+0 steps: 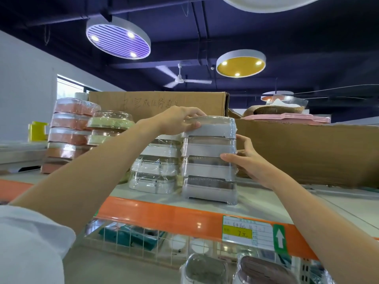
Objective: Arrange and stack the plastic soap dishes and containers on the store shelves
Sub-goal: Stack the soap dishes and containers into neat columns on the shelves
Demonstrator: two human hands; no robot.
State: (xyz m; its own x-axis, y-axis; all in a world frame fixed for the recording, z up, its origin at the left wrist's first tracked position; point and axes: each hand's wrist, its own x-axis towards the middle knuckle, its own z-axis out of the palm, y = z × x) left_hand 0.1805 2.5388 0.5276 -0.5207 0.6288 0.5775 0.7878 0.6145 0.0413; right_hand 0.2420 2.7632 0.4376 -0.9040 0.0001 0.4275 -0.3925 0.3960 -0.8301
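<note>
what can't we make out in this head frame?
- Contents of the grey soap dishes: wrap glare hides them.
- Left hand fingers: tips hidden behind the top dish.
- Price tag handwriting: too small, only the yellow price reads.
- White stack: top hidden by the left forearm.
- Lower-shelf items: cut off by the bottom edge.

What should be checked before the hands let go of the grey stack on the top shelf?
1. Top dish seated square on the one below: ok, edges look lined up.
2. Left hand has a grip on the top dish: ok, fingers over its lid, thumb on its side.
3. Right hand steadies the grey stack: ok, fingers on its right side.
4. Stack stands upright: ok, no visible lean.
5. Stack sits well back from the orange shelf edge: not ok, it stands near the front.
6. Gap to the white stack: cannot tell, they look very close.
</note>
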